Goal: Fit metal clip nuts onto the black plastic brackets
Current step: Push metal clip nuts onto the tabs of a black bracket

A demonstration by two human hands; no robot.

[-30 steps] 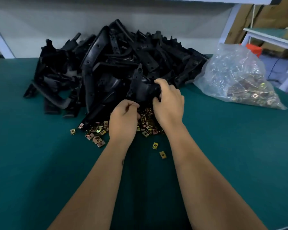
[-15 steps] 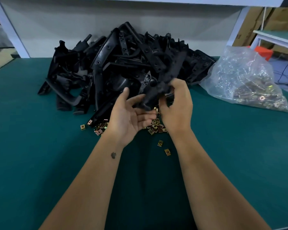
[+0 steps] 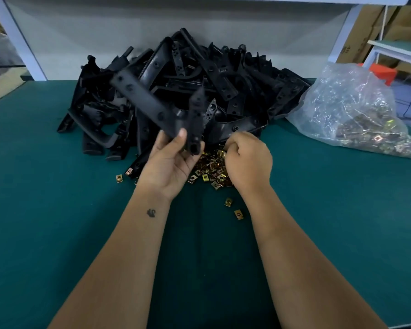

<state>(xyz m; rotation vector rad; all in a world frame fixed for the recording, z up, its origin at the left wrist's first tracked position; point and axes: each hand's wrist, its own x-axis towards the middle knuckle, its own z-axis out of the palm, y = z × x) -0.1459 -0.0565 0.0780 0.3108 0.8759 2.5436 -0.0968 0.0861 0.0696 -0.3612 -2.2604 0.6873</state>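
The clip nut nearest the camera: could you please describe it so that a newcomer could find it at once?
Start at the pile of brackets on the green table; before it lies a heap of nuts. Two strays lie nearer, and the nut is the nearer, beside the right forearm.

A heap of brackets (image 3: 223,91) sits at the far middle of the table (image 3: 57,233), backed against the wall panel (image 3: 128,43). Just in front of the heap lies a scatter of clip nuts (image 3: 211,169), with two stray nuts (image 3: 234,207) nearer the person. To the right of the heap, near it, slumps a plastic bag (image 3: 351,110) with more nuts inside. The left hand (image 3: 170,162) holds one bracket (image 3: 152,105) raised before the heap's left half; the right hand (image 3: 247,160) rests on the scatter, to the right of the left hand. Behind the bag, off the table, stand boxes (image 3: 377,27) and a shelf (image 3: 399,51).
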